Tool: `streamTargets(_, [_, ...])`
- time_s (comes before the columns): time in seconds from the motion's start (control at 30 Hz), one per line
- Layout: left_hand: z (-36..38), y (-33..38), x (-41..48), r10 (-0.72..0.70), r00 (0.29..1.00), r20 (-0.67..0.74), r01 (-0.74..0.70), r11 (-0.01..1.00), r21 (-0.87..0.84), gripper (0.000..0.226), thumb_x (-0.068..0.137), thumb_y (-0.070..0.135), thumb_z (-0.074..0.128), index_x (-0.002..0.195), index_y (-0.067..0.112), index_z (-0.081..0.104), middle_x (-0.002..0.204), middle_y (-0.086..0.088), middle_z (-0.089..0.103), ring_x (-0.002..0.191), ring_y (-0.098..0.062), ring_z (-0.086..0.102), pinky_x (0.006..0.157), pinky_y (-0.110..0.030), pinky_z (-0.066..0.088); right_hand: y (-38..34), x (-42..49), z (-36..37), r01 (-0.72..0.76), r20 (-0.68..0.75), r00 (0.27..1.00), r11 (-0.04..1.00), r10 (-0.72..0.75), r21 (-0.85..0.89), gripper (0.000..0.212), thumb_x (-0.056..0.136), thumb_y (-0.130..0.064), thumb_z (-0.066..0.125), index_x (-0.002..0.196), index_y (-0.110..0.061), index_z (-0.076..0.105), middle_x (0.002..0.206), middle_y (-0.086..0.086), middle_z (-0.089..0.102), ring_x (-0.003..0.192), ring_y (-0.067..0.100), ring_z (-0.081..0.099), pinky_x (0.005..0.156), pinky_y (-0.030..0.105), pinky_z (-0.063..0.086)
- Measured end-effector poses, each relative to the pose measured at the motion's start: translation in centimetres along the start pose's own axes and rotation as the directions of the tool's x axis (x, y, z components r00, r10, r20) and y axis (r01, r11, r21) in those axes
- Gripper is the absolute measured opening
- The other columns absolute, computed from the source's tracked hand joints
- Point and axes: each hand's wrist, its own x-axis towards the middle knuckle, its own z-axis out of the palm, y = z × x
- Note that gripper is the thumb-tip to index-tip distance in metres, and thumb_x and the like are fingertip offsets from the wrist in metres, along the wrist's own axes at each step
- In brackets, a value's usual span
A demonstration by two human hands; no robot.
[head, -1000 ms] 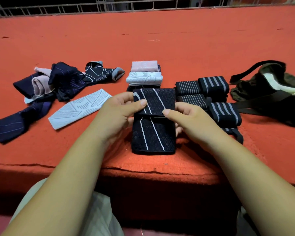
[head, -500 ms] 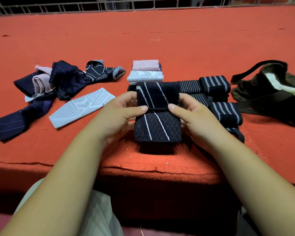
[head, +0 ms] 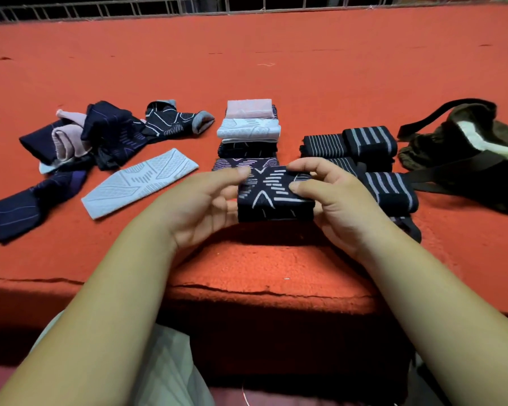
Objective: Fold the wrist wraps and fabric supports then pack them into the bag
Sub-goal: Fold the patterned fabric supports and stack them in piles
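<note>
The left hand [head: 206, 206] and right hand [head: 335, 200] each pinch one side of a folded black fabric support [head: 272, 196], held just above the red mat [head: 276, 68]. It sits in front of the row of folded supports [head: 248, 130], with the rolled striped wrist wraps [head: 364, 142] and the olive bag [head: 467, 142] to the right.

Bare arms, no sleeves, nothing on the wrists

Both forearms run uncovered down to the left hand [head: 200, 206] and right hand [head: 343, 206], short trimmed nails, no rings, and light grey-white trousers [head: 165, 373] on the lap.
</note>
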Motion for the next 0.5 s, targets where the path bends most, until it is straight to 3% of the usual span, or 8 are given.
streamTargets(0.07, [0.0, -0.2, -0.3, 0.001, 0.999, 0.043, -0.005, 0.996, 0.091, 0.042, 0.099, 0.014, 0.064, 0.140, 0.005, 0.065, 0.134, -0.015, 0.073, 0.123, -0.031, 0.071, 0.106, -0.044, 0.055, 0.2, -0.2, -0.2, 0.079, -0.008, 0.997, 0.981, -0.081, -0.180, 0.036, 0.087, 0.002, 0.072, 0.108, -0.027, 0.076, 0.112, 0.008, 0.076, 0.100, 0.026, 0.071, 0.100, 0.051, 0.055])
streamTargets(0.13, [0.0, -0.3, -0.4, 0.018, 0.999, 0.043, -0.023, 0.992, 0.124, 0.043, 0.098, 0.001, 0.064, 0.141, 0.003, 0.064, 0.138, -0.015, 0.071, 0.130, -0.034, 0.067, 0.111, -0.047, 0.052, 0.1, -0.5, 0.0, 0.130, 0.001, 0.991, 0.932, -0.137, -0.338, 0.047, 0.090, 0.003, 0.072, 0.119, -0.033, 0.070, 0.115, 0.007, 0.075, 0.100, 0.021, 0.073, 0.097, 0.047, 0.058])
streamTargets(0.2, [0.1, -0.4, -0.2, 0.056, 0.998, 0.026, -0.059, 0.987, 0.149, 0.044, 0.096, -0.007, 0.062, 0.139, 0.002, 0.065, 0.137, -0.016, 0.071, 0.131, -0.035, 0.066, 0.111, -0.047, 0.052, 0.2, -0.6, 0.4, 0.131, -0.020, 0.989, 0.924, -0.148, -0.358, 0.055, 0.093, 0.006, 0.071, 0.133, -0.030, 0.059, 0.118, 0.010, 0.072, 0.101, 0.016, 0.075, 0.096, 0.040, 0.060])
streamTargets(0.3, [-0.1, -0.3, 0.1, 0.116, 0.993, -0.009, -0.114, 0.987, 0.115, 0.043, 0.095, -0.011, 0.061, 0.136, 0.000, 0.066, 0.135, -0.020, 0.071, 0.129, -0.037, 0.067, 0.111, -0.049, 0.052, 0.7, -0.2, 0.8, 0.038, -0.121, 0.988, 0.911, -0.096, -0.410, 0.047, 0.095, -0.020, 0.078, 0.136, -0.019, 0.055, 0.110, 0.005, 0.079, 0.099, 0.019, 0.079, 0.094, 0.044, 0.063])
streamTargets(0.37, [-0.1, 0.0, 0.1, 0.149, 0.988, -0.043, -0.145, 0.986, 0.076, 0.036, 0.094, -0.012, 0.061, 0.128, -0.001, 0.069, 0.129, -0.021, 0.074, 0.120, -0.035, 0.072, 0.103, -0.044, 0.059, 0.5, -0.3, 1.0, -0.013, -0.155, 0.985, 0.872, -0.073, -0.490, 0.045, 0.095, -0.030, 0.075, 0.134, -0.019, 0.055, 0.099, 0.006, 0.079, 0.084, 0.023, 0.079, 0.074, 0.033, 0.064])
streamTargets(0.43, [-0.1, 0.3, 0.2, 0.192, 0.972, -0.132, -0.187, 0.981, 0.046, 0.029, 0.094, -0.011, 0.064, 0.121, -0.001, 0.068, 0.120, -0.020, 0.077, 0.106, -0.031, 0.077, 0.087, -0.036, 0.064, 0.0, -0.5, 1.4, 0.010, -0.170, 0.979, 0.858, -0.113, -0.513, 0.037, 0.096, -0.016, 0.066, 0.129, -0.018, 0.049, 0.098, 0.015, 0.075, 0.072, 0.024, 0.078, 0.058, 0.026, 0.057])
streamTargets(0.5, [-0.3, 0.4, 0.6, 0.247, 0.927, -0.281, -0.235, 0.969, 0.076, 0.036, 0.091, -0.004, 0.075, 0.124, 0.000, 0.062, 0.116, -0.018, 0.078, 0.100, -0.029, 0.078, 0.082, -0.037, 0.062, -0.3, -0.4, 1.9, 0.078, -0.175, 0.967, 0.865, -0.187, -0.495, 0.035, 0.094, -0.005, 0.060, 0.121, -0.017, 0.042, 0.098, 0.019, 0.070, 0.067, 0.023, 0.075, 0.057, 0.029, 0.056])
